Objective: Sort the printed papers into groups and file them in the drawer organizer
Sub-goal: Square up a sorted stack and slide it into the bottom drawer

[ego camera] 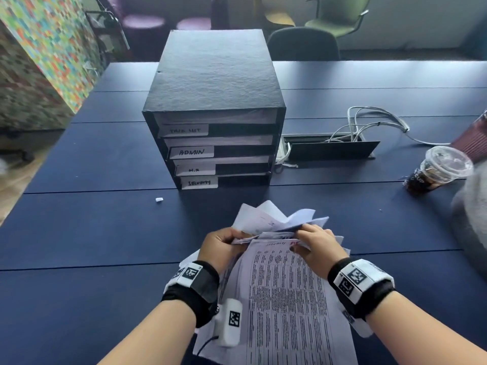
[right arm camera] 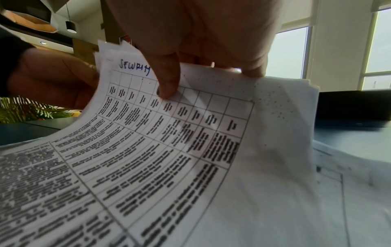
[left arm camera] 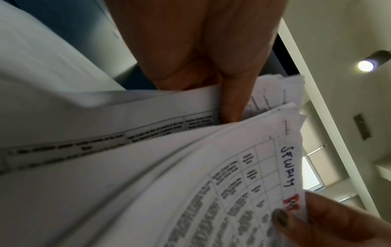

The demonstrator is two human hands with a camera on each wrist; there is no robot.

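Printed papers sit lower centre of the head view, loose stack held above the table, long axis running from the bottom edge up toward the drawer organizer. Left hand pinches the far left edge of the stack, thumb wedged between sheets in the left wrist view. Right hand curls over the far right corner, thumb pressed on the top sheet, which is marked SECURITY by hand. Organizer stands straight ahead, upper centre, well apart from both hands, roughly equal reach. Matching slot label is the lowest one, left side of the organizer front, so the left hand looks slightly nearer.
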